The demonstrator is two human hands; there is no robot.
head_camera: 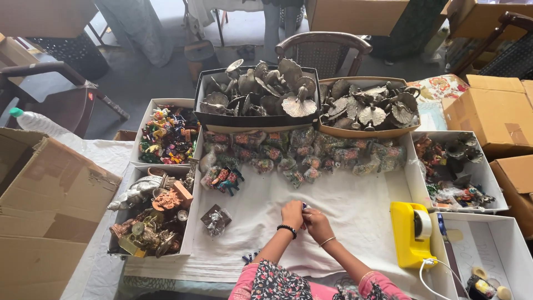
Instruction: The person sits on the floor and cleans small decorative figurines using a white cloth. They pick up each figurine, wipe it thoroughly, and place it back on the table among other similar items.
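Both hands meet over a small blue-and-white item at the middle of the white cloth.

We log the left hand (292, 214), black bead bracelet at the wrist, and the right hand (315, 220), thin bangle, pressed together, fingertips pinching the small blue-and-white item (305, 206), too tiny to identify. Nearby we list a row of clear-bagged colourful figurines (300, 151), a small clear packet of dark pieces (215, 219), and a yellow tape dispenser (411, 233) well to the right.
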